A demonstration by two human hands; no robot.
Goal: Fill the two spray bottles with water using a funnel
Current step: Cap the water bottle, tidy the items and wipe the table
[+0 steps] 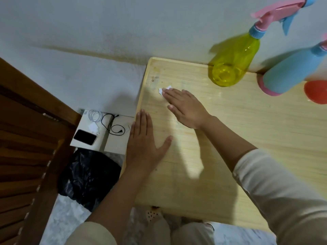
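A yellow spray bottle (231,62) with a pink and blue trigger head stands at the back of the light wooden table (247,131), by the wall. To its right stands a blue spray bottle (290,73) with a pink base, cut by the frame edge. A red-orange round object (316,91), perhaps the funnel, shows at the right edge. My left hand (143,138) lies flat at the table's left edge. My right hand (184,106) presses flat on a small white paper scrap (163,90), well left of the bottles.
Left of the table, on the floor, a white box (95,131) carries a phone (85,137), a white cable and a black cable. A black plastic bag (88,175) lies below it. A brown slatted wooden panel (26,147) fills the left side.
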